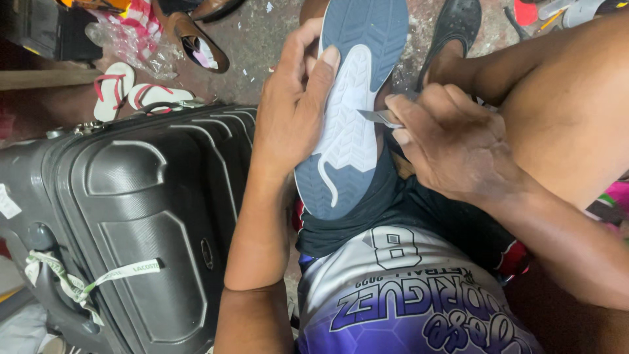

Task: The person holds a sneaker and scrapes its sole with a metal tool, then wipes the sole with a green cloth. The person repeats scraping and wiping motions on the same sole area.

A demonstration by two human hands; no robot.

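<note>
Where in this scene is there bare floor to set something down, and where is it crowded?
Bare floor shows between the brown shoe and the sneaker sole. It is crowded at the sole, where the left hand grips it and the right hand holds a blade, and beside the suitcase and sandals.

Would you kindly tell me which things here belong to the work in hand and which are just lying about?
In hand:
- shoe, sole up, held by left hand
- small blade in right hand, at the sole's edge

Lying about:
- dark suitcase
- white sandals
- brown shoe
</note>
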